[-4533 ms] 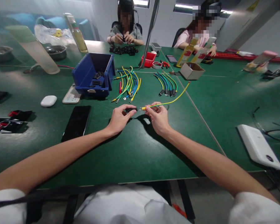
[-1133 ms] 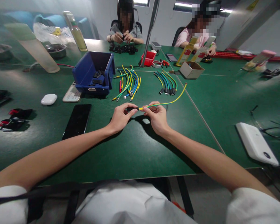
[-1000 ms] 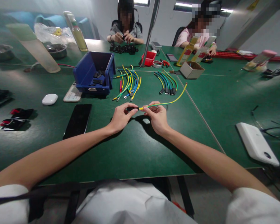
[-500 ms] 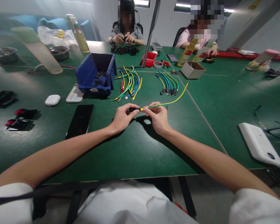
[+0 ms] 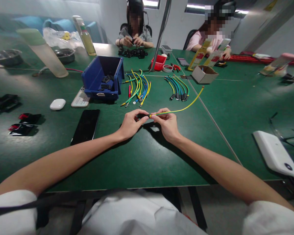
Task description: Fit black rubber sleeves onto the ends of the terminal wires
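My left hand [image 5: 130, 125] pinches a short black sleeve [image 5: 142, 116] between thumb and fingers. Just to its right, my right hand [image 5: 166, 123] pinches the near end of a yellow-green wire [image 5: 186, 107], which runs up and right over the green table [image 5: 142, 156]. The sleeve sits on the wire's end, between the two hands. Beyond them lie a loose bundle of coloured wires [image 5: 137, 88] and a second bundle with black ends [image 5: 178, 88]. A blue bin [image 5: 103, 78] holding black parts stands to the left of the bundles.
A black phone [image 5: 86, 126], a white case [image 5: 57, 104] and a remote [image 5: 80, 99] lie left of my hands. A white device [image 5: 275, 153] lies at the right edge. A cardboard box [image 5: 204, 74], a red tray [image 5: 159, 62] and bottles stand farther back. Two people work across the table.
The gap between the black sleeve and the wire's end has closed since the earliest frame; the sleeve now sits against the yellow insulation. Both hands stay in nearly the same place.
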